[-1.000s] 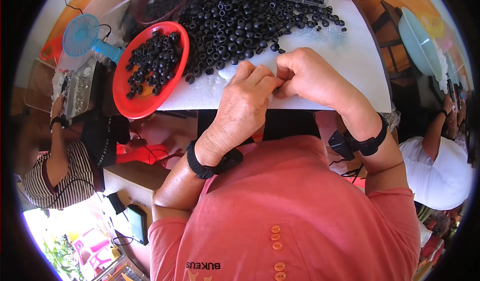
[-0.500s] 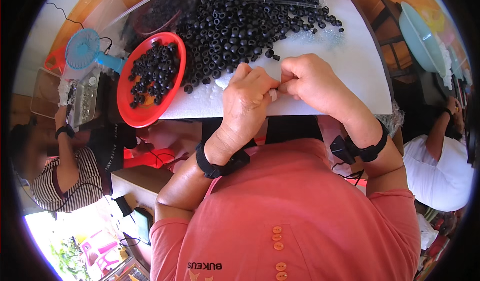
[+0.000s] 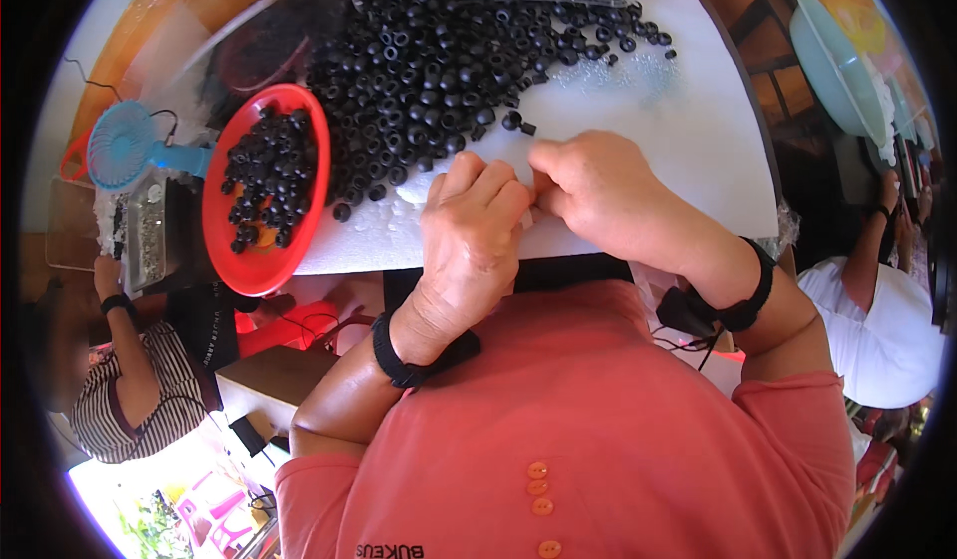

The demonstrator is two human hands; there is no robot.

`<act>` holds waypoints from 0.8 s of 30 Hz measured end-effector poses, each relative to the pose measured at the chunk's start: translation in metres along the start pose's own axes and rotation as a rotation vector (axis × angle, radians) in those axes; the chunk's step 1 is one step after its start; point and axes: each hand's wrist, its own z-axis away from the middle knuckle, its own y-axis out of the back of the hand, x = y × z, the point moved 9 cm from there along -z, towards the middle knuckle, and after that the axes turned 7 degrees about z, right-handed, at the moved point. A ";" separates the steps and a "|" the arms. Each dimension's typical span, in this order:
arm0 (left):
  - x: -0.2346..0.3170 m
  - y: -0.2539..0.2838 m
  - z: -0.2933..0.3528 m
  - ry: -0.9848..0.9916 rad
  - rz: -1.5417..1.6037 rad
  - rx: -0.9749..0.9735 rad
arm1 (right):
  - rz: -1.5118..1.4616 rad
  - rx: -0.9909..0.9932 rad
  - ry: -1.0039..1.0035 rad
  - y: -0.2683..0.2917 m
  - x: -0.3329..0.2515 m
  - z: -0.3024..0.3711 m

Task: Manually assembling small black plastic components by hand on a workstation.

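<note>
My left hand (image 3: pixel 473 238) is closed over the near edge of the white tabletop (image 3: pixel 688 160), its fingers curled in. Close against it, my right hand (image 3: pixel 602 192) pinches with thumb and forefinger. A small pale bit shows between the two hands, but what they hold is too small and hidden to name. Just beyond the fingers spreads a big heap of black ring-shaped beads (image 3: pixel 424 91). To the left, a red oval plate (image 3: pixel 221 268) carries more of these black beads (image 3: pixel 274 170).
Tiny clear beads (image 3: pixel 623 76) lie scattered right of the heap. A blue handheld fan (image 3: pixel 122 146) stands beyond the red plate. At far right is a light blue basin (image 3: pixel 835 66). One person in stripes (image 3: pixel 135 400) sits left, another in white (image 3: pixel 857 330) right.
The view has shifted, so the table and red plate appear lower and further left. My hands stay together, both still closed, with the right hand's fingers slightly more turned in.
</note>
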 end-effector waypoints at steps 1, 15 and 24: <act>0.001 0.001 -0.001 -0.025 -0.054 -0.011 | 0.064 -0.005 0.031 0.000 -0.004 0.000; 0.004 0.097 0.023 0.017 -0.107 0.411 | 0.208 0.427 0.046 0.064 0.017 0.026; 0.002 0.118 0.025 -0.005 -0.438 0.484 | 0.666 0.388 -0.054 0.032 0.022 0.023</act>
